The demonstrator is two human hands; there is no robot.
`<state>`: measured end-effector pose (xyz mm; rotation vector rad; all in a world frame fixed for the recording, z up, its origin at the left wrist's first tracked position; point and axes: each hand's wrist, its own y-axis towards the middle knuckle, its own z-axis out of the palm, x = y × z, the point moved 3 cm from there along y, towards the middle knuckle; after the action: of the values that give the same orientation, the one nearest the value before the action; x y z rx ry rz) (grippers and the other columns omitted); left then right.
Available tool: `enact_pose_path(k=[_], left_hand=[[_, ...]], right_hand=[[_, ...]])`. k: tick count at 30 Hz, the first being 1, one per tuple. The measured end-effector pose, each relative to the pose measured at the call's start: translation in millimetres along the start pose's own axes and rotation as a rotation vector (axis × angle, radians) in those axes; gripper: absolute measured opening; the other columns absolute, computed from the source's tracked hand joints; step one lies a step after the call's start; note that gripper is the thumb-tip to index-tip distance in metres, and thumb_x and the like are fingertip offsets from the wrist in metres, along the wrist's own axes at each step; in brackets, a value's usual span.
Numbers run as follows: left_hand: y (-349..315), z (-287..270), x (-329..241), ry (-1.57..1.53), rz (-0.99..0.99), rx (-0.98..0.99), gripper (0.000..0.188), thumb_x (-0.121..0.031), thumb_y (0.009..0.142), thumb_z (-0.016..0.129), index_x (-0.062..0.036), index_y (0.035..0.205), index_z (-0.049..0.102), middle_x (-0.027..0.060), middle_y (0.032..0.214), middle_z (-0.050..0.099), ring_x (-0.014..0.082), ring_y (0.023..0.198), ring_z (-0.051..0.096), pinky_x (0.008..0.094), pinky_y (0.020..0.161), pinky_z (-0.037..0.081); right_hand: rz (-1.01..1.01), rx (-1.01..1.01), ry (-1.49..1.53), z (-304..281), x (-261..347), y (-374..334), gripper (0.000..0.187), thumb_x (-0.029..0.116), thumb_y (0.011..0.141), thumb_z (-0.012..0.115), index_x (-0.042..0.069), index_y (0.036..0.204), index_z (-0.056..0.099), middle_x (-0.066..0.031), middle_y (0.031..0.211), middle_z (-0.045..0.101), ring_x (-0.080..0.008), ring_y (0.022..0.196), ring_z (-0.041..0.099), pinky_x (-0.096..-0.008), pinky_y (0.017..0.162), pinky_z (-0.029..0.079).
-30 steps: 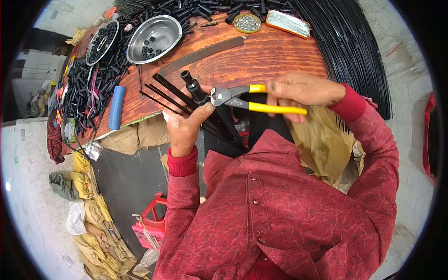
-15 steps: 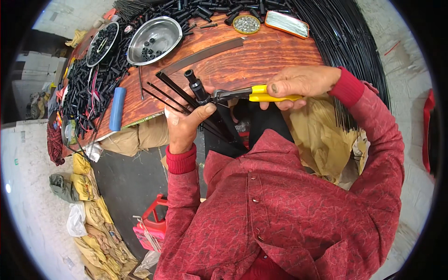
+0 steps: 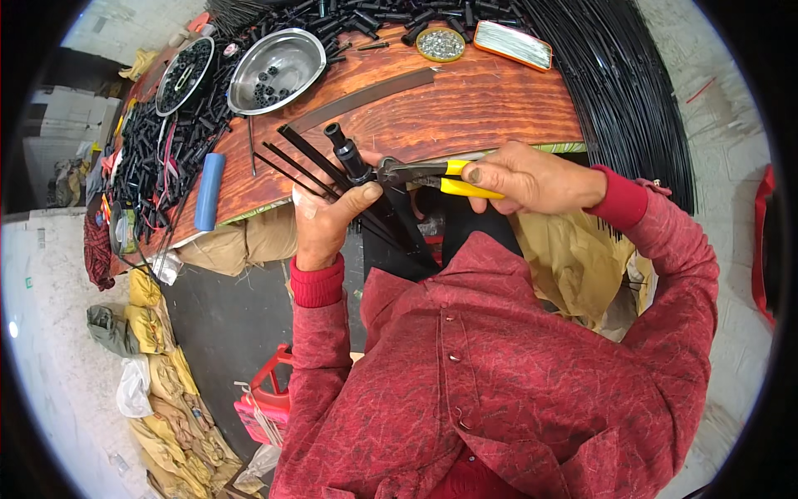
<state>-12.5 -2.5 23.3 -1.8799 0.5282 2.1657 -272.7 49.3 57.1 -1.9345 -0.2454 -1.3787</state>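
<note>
My left hand [image 3: 332,212] is wrapped round a black umbrella frame [image 3: 399,218], its thumb pressed just below a stepped black collar piece [image 3: 345,150] at the top. Several thin black ribs [image 3: 283,160] fan out to the left between my fingers. In my right hand [image 3: 519,179] is a pair of pliers with yellow grips [image 3: 457,188]. Their dark jaws [image 3: 395,173] meet the collar's lower rim, next to my left thumb; what lies between them is too small to make out. The frame's lower part runs down toward my lap.
On the wooden table [image 3: 499,108] are a metal bowl with small black parts [image 3: 287,54], a round dish of small metal pieces [image 3: 440,44], a tray of wires [image 3: 513,44] and a blue cylinder [image 3: 210,191]. Long black rods [image 3: 623,91] hang over the right edge. Black tubes [image 3: 154,158] are piled left.
My right hand has shifted slightly left and down along the pliers, which now tilt a little lower at the grips. My left hand and the umbrella frame have hardly moved.
</note>
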Motion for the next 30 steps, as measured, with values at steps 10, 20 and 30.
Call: enact_pose_path(k=[10,20,30], left_hand=[[-1.6,3.9,-0.3,-0.026,-0.014,-0.001,0.035,-0.001,0.076,0.079,0.0038,0.109,0.068,0.0083,0.094,0.070,0.0154,0.087,0.066,0.0282,0.082,0.052],[-2.7,2.4,-1.1,-0.022,-0.017,-0.016,0.036,-0.001,0.076,0.079,0.0037,0.109,0.067,0.0074,0.100,0.069,0.0151,0.091,0.064,0.0289,0.085,0.051],[-0.6,5.9,-4.9,0.019,-0.011,0.014,0.034,-0.003,0.078,0.078,0.0041,0.110,0.067,0.0078,0.100,0.069,0.0161,0.091,0.064,0.0302,0.086,0.051]], right_hand=[[0.038,0.103,0.079,-2.5,-1.6,-2.9,0.035,0.024,0.100,0.056,-0.001,0.125,0.057,-0.0061,0.094,0.071,-0.0061,0.059,0.058,-0.0202,0.057,0.049],[0.005,0.143,0.211,-10.3,18.9,-3.5,0.043,0.021,0.100,0.057,-0.001,0.135,0.050,-0.0121,0.109,0.069,-0.0146,0.082,0.069,-0.0268,0.074,0.056],[0.112,0.175,0.112,-22.8,30.0,-3.3,0.038,0.015,0.099,0.055,-0.003,0.132,0.053,-0.0163,0.111,0.068,-0.0201,0.083,0.071,-0.0303,0.077,0.059]])
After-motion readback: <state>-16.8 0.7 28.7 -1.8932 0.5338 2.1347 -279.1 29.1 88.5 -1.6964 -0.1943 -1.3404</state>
